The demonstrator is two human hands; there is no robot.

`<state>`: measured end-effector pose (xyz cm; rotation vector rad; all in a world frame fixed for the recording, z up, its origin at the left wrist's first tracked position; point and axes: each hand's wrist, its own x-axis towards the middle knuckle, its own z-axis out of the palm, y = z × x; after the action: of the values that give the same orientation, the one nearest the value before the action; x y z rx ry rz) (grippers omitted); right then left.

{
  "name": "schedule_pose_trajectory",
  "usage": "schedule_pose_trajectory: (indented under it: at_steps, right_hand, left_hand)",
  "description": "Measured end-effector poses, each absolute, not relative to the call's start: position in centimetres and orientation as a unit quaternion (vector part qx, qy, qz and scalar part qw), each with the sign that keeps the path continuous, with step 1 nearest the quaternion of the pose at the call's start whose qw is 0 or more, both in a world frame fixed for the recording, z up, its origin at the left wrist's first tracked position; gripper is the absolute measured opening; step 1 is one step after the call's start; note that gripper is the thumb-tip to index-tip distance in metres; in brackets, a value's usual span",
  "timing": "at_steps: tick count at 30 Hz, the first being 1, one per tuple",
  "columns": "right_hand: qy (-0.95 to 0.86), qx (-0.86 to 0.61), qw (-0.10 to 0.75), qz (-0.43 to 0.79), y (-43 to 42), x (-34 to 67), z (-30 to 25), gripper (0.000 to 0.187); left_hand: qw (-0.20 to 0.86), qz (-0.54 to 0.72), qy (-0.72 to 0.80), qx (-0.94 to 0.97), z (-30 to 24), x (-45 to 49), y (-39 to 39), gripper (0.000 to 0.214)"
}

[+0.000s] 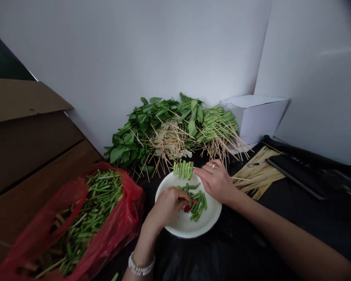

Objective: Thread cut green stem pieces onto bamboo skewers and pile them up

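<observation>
A white plate [175, 226] sits on the black-covered table and holds several short cut green stems [198, 203] and a small red bit [187, 208]. My left hand [167, 205] reaches into the plate, fingers pinched together at the stems beside the red bit. My right hand [215, 179] rests over the plate's far right rim, fingers curled, holding a skewer threaded with a row of green stem pieces [183, 169] that juts out past the plate's far edge.
A red plastic bag [125, 222] full of green stems lies at left. Leafy greens and finished skewers [175, 128] are piled against the wall. Bare bamboo skewers [259, 171] lie at right, a white box [256, 115] behind them. Brown cardboard stands far left.
</observation>
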<state>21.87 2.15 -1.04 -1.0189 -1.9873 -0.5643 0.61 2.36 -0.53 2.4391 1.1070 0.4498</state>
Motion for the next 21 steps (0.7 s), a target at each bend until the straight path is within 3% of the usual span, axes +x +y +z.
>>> schedule_pose_trajectory:
  at_steps: [11, 21]
  right_hand:
    - [-0.791, -0.403, 0.404, -0.223, 2.10, 21.79, -1.12, 0.029]
    - [-0.793, -0.403, 0.400, -0.222, 2.17, 21.82, -1.26, 0.028]
  left_hand:
    - [0.190, 0.102, 0.418, 0.883, -1.09, 1.17, 1.60, 0.038]
    - [0.207, 0.108, 0.425, 0.875, -0.76, 1.34, 1.48, 0.033]
